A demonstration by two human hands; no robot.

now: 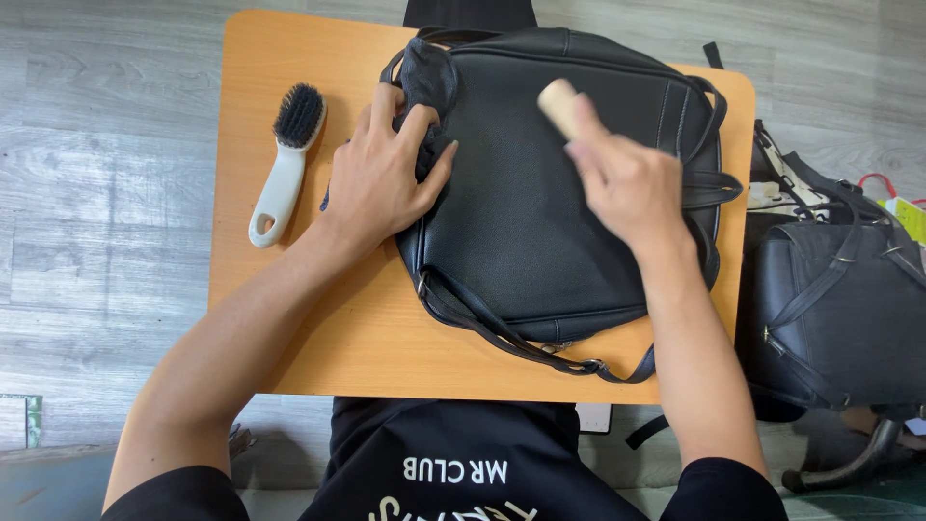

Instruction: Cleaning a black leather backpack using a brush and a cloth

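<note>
A black leather backpack (540,212) lies flat on a small orange wooden table (289,318). My left hand (381,178) presses on the bag's left side, fingers spread over a dark cloth bunched near its top corner. My right hand (627,183) is closed around a brush with a light wooden handle (559,104), held against the bag's upper right face; the bristles are hidden under my hand and the hand is slightly blurred.
A white-handled brush with black bristles (286,159) lies on the table left of the bag. Another black bag (839,309) sits on a seat to the right of the table. Grey plank floor surrounds the table.
</note>
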